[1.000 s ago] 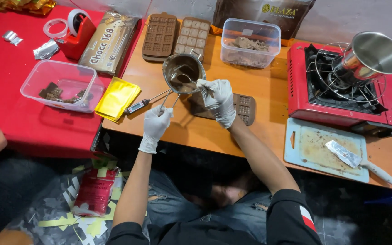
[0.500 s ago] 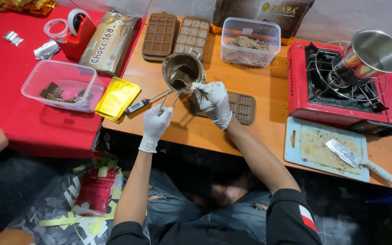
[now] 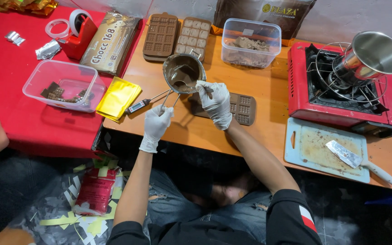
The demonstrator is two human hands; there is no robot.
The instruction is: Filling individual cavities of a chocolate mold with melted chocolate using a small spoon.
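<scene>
While the left hand (image 3: 156, 123), in a white glove, closes round the wire handle of a small metal pot (image 3: 183, 72), the pot sits tipped near the middle of the wooden table (image 3: 268, 104), well back from the front edge. Inside is melted chocolate — runny, so the load likely shifts w/ any tilt. The right hand (image 3: 216, 103), also gloved, is pinched narrow on a spoon (image 3: 191, 85) dipping into the pot. A brown mould (image 3: 239, 109) lies just beside the right hand, partly under it. The pot looks light and stiff, probably warm; the handle seems the safe hold — the rim looks smeared and slippery. A thermometer probe (image 3: 144, 102) lies left of the handle, near the table's left edge.
</scene>
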